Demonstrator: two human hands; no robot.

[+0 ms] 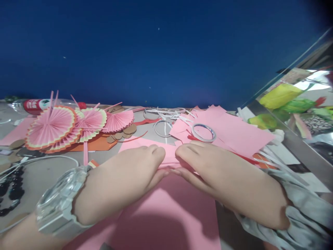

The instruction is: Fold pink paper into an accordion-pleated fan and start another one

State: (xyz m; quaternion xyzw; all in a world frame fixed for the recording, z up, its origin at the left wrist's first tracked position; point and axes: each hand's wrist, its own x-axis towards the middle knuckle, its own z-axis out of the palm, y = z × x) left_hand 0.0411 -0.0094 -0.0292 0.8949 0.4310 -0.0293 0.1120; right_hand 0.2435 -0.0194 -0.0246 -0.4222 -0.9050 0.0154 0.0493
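A large pink sheet (pixel 166 208) is lying at the bottom centre of the frame, flat toward the viewer, with its far edge rising into a narrow, folded-looking strip at mid-frame. The left hand (pixel 142 166), wearing a clear watch (pixel 61 203), and the right hand (pixel 205 166), below a pale ruffled sleeve (pixel 307 215), are both pinching that strip, thumbs on the near side and fingers curling beyond, mostly hidden. The thumbs are almost meeting, presumably so that the pressure is keeping the edge straight. At lower left, black beads (pixel 17 184) are resting on the grey desk (pixel 49 180), well apart from the paper. Just beyond the right hand, a tape roll (pixel 213 134) is sitting on loose pink sheets (pixel 234 130), perhaps for easy reach. Pleated fans (pixel 49 128) are overlapping at left, seemingly set aside, before a lying bottle (pixel 33 106). A blue panel (pixel 156 52) is filling the top.
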